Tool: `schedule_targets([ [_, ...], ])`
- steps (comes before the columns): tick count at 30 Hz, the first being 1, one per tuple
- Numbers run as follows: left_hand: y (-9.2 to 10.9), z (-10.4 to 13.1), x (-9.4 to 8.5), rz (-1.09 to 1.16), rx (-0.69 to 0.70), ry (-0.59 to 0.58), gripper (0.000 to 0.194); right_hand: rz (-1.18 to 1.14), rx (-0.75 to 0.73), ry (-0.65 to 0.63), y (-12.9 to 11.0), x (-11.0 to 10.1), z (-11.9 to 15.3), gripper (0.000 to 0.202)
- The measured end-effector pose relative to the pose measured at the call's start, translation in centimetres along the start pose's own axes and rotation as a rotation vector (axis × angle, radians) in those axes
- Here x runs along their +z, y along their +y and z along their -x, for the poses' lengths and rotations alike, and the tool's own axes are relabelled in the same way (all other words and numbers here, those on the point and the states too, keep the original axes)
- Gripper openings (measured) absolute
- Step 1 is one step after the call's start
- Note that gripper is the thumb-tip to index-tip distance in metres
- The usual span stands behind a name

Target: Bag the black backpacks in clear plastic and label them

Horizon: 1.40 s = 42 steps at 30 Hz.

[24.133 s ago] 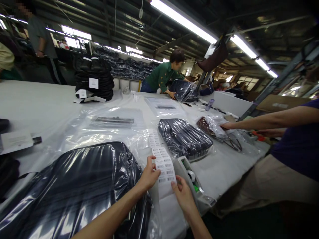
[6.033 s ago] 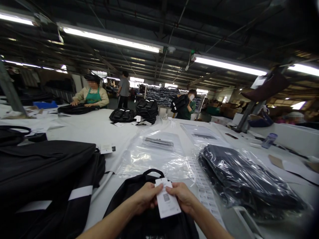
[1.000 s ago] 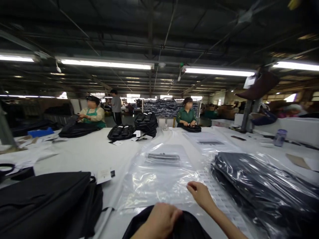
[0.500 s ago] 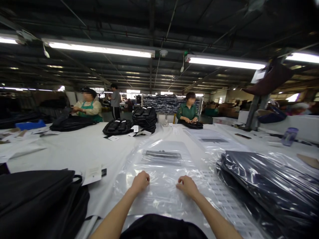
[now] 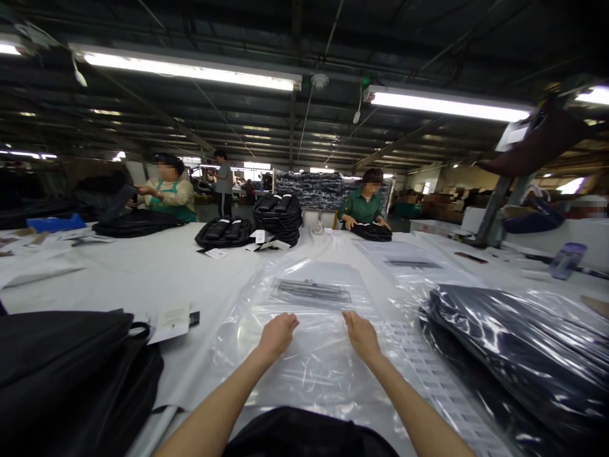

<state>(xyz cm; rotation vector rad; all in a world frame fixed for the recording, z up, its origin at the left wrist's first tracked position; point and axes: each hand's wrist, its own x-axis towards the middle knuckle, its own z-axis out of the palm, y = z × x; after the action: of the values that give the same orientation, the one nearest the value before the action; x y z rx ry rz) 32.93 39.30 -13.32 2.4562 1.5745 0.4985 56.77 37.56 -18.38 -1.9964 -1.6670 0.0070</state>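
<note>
A clear plastic bag with a printed dark panel lies flat on the white table in front of me. My left hand pinches the film on the bag's left half, its fingertips pointing inward. On the right half my right hand has its fingers closed on the same film. Below both hands, a black item shows at the bottom edge. A black bag with a white tag lies at the left.
Plastic-wrapped dark bags are piled at the right. Further clear bags lie beyond them. Stacked black bags stand at the far side. Across the table, a person in green and one in an apron handle black items.
Both my hands have moved forward over the clear bag, and their fingers have closed on the film. The view has tilted slightly. The person in green has spread both hands apart.
</note>
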Motion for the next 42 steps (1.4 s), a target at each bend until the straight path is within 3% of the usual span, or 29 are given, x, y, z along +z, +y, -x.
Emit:
schedule_targets([
  [5,-1.5,-1.4,-1.4,0.209,-0.020,0.028,0.022,-0.090,-0.108,0.068,0.2,0.0,0.2,0.028],
  [8,-2.1,-1.7,-2.1,0.347,-0.043,-0.065,0.025,-0.152,-0.225,0.063,0.7,0.0,0.4,0.020],
  [12,-2.5,-1.1,-2.3,0.472,-0.049,-0.233,0.039,-0.162,-0.325,0.082,1.3,-0.6,1.2,0.029],
  [15,-2.6,-0.9,-2.2,0.505,-0.057,-0.277,0.030,-0.152,-0.381,0.161,0.5,-1.6,2.5,0.030],
  [19,-2.4,-1.3,-2.1,0.538,-0.091,-0.268,0.018,0.020,-0.681,0.278,-1.6,-2.0,4.4,0.037],
  [21,-2.2,-1.5,-2.1,0.540,-0.113,-0.264,0.018,0.154,-0.817,0.354,-2.3,-1.6,4.8,0.013],
  [22,-2.1,-1.6,-2.2,0.532,-0.126,-0.262,0.020,0.193,-0.852,0.380,-2.4,-1.4,4.9,0.011],
  [26,-2.0,-2.0,-2.4,0.424,-0.206,-0.186,0.030,0.228,-0.911,0.426,-1.7,-0.9,5.0,0.026],
  [29,-2.3,-2.5,-3.1,0.279,-0.270,0.005,0.029,0.244,-0.959,0.455,-0.6,-1.1,5.8,0.025],
  [31,-2.4,-2.7,-3.9,0.185,-0.310,0.146,0.028,0.211,-1.011,0.403,0.1,-1.5,6.6,0.023],
  [33,-2.4,-2.7,-4.6,0.113,-0.323,0.239,0.030,0.137,-1.008,0.309,0.2,-2.4,7.4,0.017],
  [35,-2.2,-2.5,-5.1,0.064,-0.286,0.280,0.031,0.040,-0.874,0.332,-0.5,-3.6,7.7,0.009],
  [39,-1.0,-2.0,-5.7,0.008,-0.162,0.305,0.031,0.026,-0.507,0.562,-3.6,-4.9,6.2,0.058],
  [40,-0.7,-1.9,-5.8,0.000,-0.137,0.304,0.031,0.075,-0.479,0.566,-4.3,-4.7,5.5,0.065],
  [42,-0.3,-1.5,-6.2,-0.009,-0.089,0.290,0.032,0.190,-0.463,0.548,-4.5,-3.9,4.2,0.060],
])
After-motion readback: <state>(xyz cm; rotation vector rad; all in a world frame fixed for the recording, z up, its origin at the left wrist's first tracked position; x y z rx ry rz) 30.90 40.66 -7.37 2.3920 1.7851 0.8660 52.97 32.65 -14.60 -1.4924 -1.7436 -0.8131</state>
